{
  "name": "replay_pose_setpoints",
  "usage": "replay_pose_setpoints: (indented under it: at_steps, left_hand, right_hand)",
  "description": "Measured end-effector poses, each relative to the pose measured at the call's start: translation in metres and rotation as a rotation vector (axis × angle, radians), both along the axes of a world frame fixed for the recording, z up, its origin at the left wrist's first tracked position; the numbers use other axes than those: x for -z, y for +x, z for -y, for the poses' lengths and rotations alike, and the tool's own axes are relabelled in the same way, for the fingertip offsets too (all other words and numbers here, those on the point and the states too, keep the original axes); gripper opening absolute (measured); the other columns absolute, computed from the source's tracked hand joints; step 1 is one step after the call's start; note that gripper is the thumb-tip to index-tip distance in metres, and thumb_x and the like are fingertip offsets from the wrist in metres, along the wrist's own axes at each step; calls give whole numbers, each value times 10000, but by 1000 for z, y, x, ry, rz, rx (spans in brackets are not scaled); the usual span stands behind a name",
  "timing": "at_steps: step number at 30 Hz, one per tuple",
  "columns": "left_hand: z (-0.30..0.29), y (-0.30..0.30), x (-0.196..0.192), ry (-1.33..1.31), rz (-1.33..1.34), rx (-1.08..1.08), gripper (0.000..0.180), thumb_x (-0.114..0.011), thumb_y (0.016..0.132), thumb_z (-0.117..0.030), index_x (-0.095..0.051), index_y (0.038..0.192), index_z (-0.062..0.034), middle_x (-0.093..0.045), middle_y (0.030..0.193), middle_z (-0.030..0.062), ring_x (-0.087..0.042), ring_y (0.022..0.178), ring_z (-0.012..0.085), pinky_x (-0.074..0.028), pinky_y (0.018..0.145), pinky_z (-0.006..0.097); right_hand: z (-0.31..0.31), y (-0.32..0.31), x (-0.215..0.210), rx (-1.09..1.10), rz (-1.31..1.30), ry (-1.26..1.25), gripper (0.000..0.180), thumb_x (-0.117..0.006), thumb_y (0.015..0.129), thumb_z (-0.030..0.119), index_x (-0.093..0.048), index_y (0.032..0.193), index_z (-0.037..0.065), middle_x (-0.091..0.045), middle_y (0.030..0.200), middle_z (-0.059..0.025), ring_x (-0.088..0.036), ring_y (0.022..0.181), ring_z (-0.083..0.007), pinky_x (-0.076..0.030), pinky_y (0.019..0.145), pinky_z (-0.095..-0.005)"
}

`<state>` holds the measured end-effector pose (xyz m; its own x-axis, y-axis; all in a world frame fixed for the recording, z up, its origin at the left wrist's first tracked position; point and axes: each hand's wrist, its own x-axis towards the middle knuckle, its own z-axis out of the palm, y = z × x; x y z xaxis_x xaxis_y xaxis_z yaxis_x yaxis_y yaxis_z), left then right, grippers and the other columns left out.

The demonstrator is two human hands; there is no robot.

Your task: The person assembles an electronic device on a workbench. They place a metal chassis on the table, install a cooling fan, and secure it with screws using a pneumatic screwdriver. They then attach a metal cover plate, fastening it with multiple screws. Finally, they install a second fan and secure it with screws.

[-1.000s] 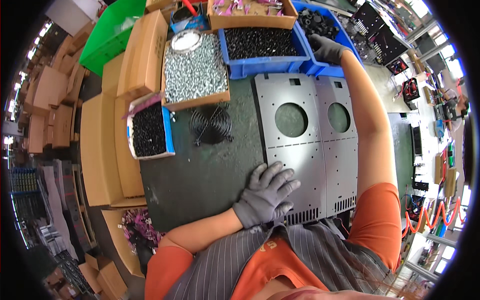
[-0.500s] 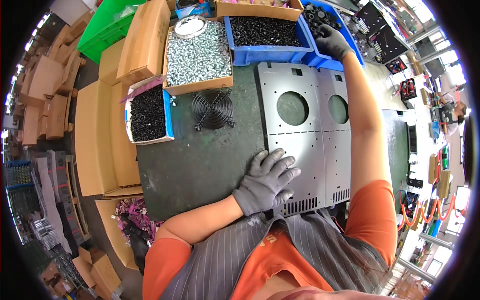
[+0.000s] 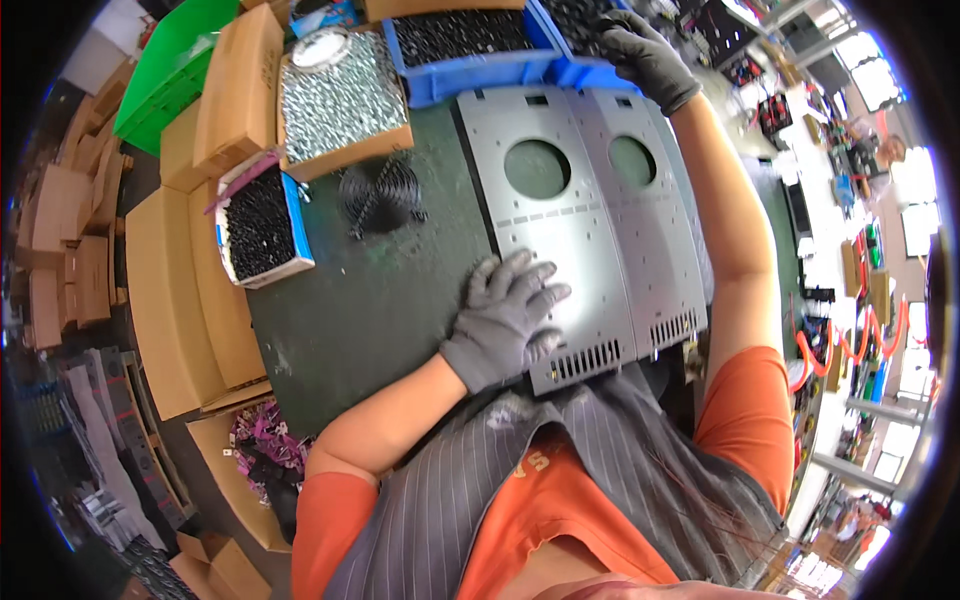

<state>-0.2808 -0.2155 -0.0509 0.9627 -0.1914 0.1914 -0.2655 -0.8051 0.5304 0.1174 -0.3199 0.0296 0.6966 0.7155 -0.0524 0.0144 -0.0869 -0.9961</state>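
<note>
Two grey sheet-metal panels, a left one (image 3: 585, 270) and a right one (image 3: 655, 235), lie side by side on the dark green table (image 3: 360, 320). Each has a large round hole and a row of slots at its near end. My gloved left hand (image 3: 505, 320) rests with fingers spread on the left panel's near left edge. At the far right, my gloved right hand (image 3: 655, 65) is over a blue bin (image 3: 592, 74) of black parts, its fingers bent together; whatever they hold is hidden. A round black wire fan guard (image 3: 382, 195) lies left of the panels.
Beyond the panels stands a blue bin (image 3: 480, 78) of black screws. Left of it are a carton (image 3: 355, 150) of silver screws and a small box (image 3: 300, 225) of black screws. Open cardboard boxes (image 3: 165, 300) and a green crate (image 3: 165, 95) flank the table's left side.
The view has shifted, so the table and bins sit higher and further left. My right hand has lifted somewhat from the bin's contents. My left hand stays spread on the panel.
</note>
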Motion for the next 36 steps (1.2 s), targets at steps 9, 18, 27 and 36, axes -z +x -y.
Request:
replay_pose_setpoints:
  at_steps: [9, 18, 27, 36]
  left_hand:
    - [4, 1, 2, 122, 93, -27, 559, -589, 822, -495, -544, 1286, -185, -486, 1331, 92, -359, 1309, 334, -229, 1089, 504]
    - [10, 18, -10, 227, 162, -121, 807, -735, 705, -451, -436, 1369, -103, -439, 1359, 143, -363, 1299, 338, -242, 1102, 502]
    - [30, 86, -9, 229, 111, 109, 743, -731, 700, -508, -513, 1316, -153, -453, 1369, 107, -341, 1337, 321, -242, 1134, 467]
    - [33, 82, -4, 212, 250, 26, 616, -688, 736, -534, -601, 1232, -180, -499, 1330, 81, -376, 1310, 321, -267, 1097, 481]
  right_hand:
    - [78, -190, 44, -238, 128, -178, 258, -680, 795, 66, -564, 1025, 86, -585, 942, 37, -535, 825, -58, -495, 699, -238]
    - [104, -254, 41, -66, 912, -631, 715, -720, 692, 468, -503, 1292, 147, -557, 1161, -162, -534, 1099, -355, -481, 905, -444]
    - [160, -262, 48, 148, 890, -671, 951, -765, 637, 545, -400, 1401, 112, -529, 1220, -185, -495, 1157, -375, -445, 950, -456]
    - [181, -280, 66, 276, 1011, -663, 1004, -745, 618, 618, -415, 1383, 56, -493, 1298, -174, -456, 1201, -388, -373, 1007, -498]
